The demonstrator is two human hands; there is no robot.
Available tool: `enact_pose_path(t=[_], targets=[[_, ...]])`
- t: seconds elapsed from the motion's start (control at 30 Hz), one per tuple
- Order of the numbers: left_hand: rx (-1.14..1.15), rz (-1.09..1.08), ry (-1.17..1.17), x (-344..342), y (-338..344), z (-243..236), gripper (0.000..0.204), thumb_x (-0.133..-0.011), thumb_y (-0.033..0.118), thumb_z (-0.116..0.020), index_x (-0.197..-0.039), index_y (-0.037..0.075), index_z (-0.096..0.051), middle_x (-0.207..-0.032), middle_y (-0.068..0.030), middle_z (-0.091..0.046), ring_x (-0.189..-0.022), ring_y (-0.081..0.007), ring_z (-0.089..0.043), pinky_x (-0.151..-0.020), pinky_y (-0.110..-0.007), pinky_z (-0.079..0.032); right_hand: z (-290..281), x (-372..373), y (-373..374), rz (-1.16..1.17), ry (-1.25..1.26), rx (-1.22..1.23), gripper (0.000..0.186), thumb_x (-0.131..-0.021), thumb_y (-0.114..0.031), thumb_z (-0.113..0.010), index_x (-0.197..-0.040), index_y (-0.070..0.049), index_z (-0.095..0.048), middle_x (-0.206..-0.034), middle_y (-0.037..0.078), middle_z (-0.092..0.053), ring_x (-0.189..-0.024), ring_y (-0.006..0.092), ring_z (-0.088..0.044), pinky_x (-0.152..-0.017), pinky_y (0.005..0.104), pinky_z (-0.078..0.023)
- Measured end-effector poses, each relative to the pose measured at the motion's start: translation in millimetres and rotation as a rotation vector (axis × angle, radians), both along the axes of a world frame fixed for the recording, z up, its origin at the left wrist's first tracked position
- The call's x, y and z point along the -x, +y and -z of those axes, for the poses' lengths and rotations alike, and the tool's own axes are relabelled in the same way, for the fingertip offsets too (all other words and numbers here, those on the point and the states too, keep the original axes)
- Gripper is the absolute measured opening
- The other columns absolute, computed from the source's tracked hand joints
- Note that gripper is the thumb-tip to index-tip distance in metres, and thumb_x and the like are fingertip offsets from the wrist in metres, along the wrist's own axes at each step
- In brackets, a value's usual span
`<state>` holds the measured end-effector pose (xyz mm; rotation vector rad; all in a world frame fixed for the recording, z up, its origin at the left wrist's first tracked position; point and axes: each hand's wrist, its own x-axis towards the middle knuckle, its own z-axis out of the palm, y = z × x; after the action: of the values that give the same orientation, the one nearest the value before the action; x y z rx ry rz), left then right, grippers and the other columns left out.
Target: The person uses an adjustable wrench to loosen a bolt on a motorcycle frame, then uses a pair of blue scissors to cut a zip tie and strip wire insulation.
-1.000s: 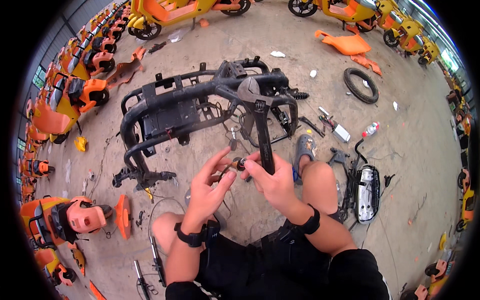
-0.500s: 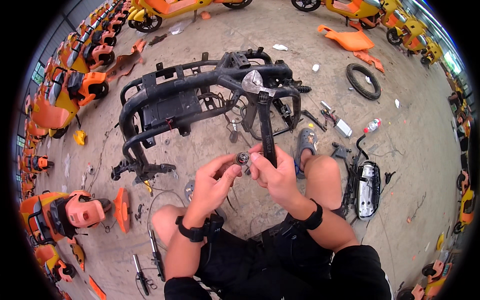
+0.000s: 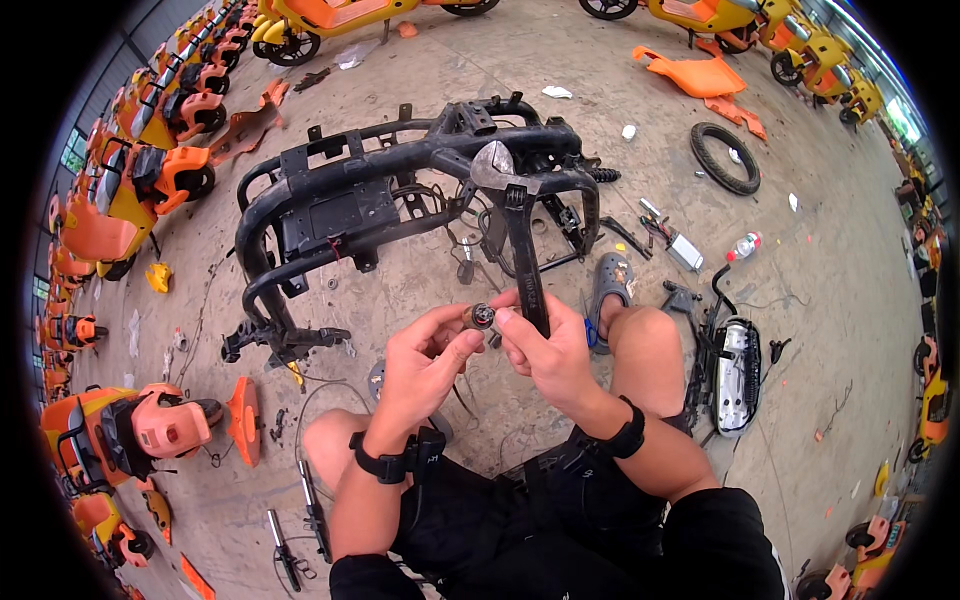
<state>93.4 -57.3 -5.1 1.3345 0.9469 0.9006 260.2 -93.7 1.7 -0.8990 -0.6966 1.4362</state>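
My left hand grips a small round metal part with a cable hanging below it. My right hand is closed on the dark handle of a large adjustable wrench, held upright with its silver jaw on top, while its thumb and finger are at the round part. Beyond both hands lies a black tubular scooter frame on the concrete floor, partly hidden behind the wrench. The fine detail of the round part is too small to tell.
Rows of yellow-orange scooters line both sides and the back. Around me lie a tyre, orange panels, a bottle, a silver controller box, a silver-black elongated part and fork tubes.
Since a second ago my left fingers have closed in on the round part, which now shows its end face upward. The wrench has shifted slightly in my right hand's hold as the view moved.
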Motion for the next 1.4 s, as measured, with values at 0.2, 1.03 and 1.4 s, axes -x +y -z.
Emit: enact_pose_path(t=[0.2,1.03,1.4], targets=[[-0.001,0.032,-0.001,-1,1,-5,0.034,-0.091,0.015,-0.068,-0.122,0.001,-0.061,-0.078,-0.0026,-0.066,-0.064,-0.0046,-0.055,-0.054,-0.020,-0.043,4,1,1,-0.009,-0.020,-0.003,0.021,-0.093,-0.013,-0.063,-0.108,0.000,-0.057,-0.064,-0.004,-0.048,-0.050,0.0021,-0.040,-0.043,0.0195,-0.027],[0.031,0.078,-0.155,-2,1,-5,0.033,-0.092,0.012,-0.067,-0.121,0.000,-0.062,-0.080,-0.0078,-0.069,-0.062,-0.0070,-0.058,-0.055,-0.020,-0.045,10,-1,1,-0.019,0.120,-0.034,0.015,-0.095,-0.014,-0.063,-0.103,-0.003,-0.057,-0.063,-0.007,-0.046,-0.045,0.0007,-0.036,-0.041,0.0200,-0.025],[-0.014,0.000,0.080,10,2,-6,0.016,-0.090,0.010,-0.068,-0.101,-0.002,-0.070,-0.072,-0.0045,-0.067,-0.056,-0.0052,-0.052,-0.051,-0.019,-0.040,11,-8,8,-0.038,0.337,0.188,0.015,-0.096,-0.019,-0.061,-0.104,-0.008,-0.054,-0.063,-0.007,-0.042,-0.044,0.0019,-0.029,-0.040,0.0213,-0.020]])
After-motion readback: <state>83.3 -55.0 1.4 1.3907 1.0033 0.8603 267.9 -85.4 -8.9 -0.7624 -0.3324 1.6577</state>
